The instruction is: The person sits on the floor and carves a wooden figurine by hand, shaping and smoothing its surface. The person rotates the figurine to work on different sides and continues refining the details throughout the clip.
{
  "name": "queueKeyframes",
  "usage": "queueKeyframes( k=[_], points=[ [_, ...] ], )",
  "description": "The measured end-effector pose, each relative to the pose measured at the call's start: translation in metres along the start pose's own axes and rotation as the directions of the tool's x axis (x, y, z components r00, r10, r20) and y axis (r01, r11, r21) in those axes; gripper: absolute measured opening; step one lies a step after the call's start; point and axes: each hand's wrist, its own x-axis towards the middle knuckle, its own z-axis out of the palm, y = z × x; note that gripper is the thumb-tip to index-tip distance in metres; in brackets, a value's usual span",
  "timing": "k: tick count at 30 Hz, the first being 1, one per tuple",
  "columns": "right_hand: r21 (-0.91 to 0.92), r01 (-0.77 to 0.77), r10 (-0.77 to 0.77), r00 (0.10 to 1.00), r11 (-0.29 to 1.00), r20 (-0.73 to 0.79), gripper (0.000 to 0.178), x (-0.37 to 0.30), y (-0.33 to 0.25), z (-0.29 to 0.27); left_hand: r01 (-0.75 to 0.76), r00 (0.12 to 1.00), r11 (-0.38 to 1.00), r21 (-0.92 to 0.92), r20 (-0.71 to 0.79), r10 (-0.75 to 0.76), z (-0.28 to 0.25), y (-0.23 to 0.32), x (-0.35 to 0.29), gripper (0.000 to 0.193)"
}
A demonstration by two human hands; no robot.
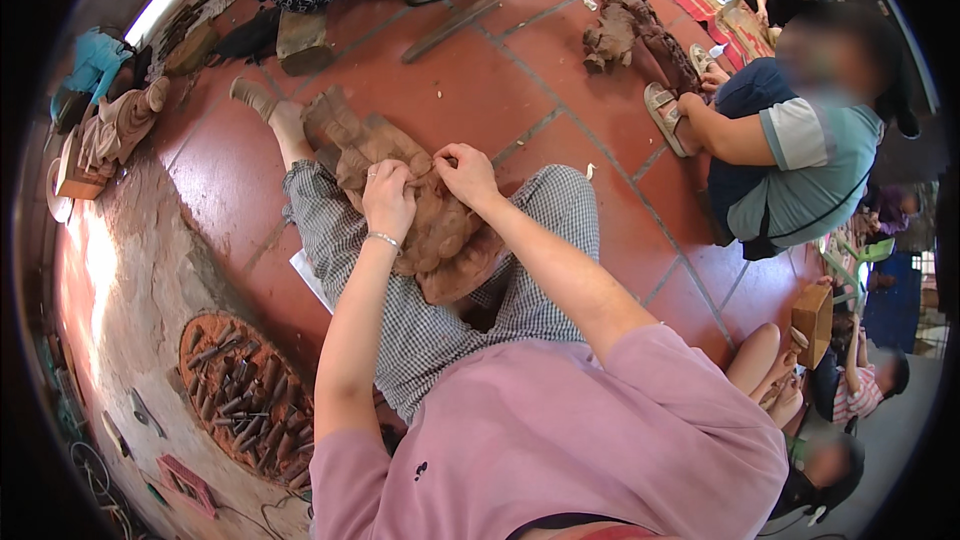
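Observation:
A brown carved wooden figure (440,240) with rounded, deeply cut forms leans between my legs, its far end resting out over the tiled floor. My left hand (388,202) is on the carving's upper middle, fingers bent and pressed together against the surface. Just right of it, my right hand (467,178) touches the carving's right side with thumb and fingers pinched. Whatever small thing may be between the fingertips of either hand is too small to make out.
A round recess (245,395) full of chisels and brown shavings lies at lower left, near a red plastic basket (187,485). Another carving (625,35) lies beyond, next to a crouching person (800,155) at right. A wood strip (450,30) lies ahead.

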Motion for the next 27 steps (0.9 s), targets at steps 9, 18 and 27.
queueKeyframes(
  k=[9,18,27],
  points=[
    [-0.006,-0.018,0.018,1.000,1.000,0.012,0.019,0.001,-0.001,-0.002,0.077,0.996,0.993,-0.090,0.060,-0.072,-0.009,-0.007,-0.012,0.011],
    [0.028,-0.049,0.048,0.998,0.998,0.032,0.019,-0.002,-0.003,-0.005,0.130,0.992,0.985,-0.112,0.022,-0.128,0.008,-0.003,-0.007,0.008],
    [0.024,0.018,-0.018,1.000,1.000,-0.006,0.019,-0.001,-0.004,-0.003,0.164,0.986,0.983,-0.083,-0.004,-0.165,0.021,-0.005,0.004,0.007]
  ],
)
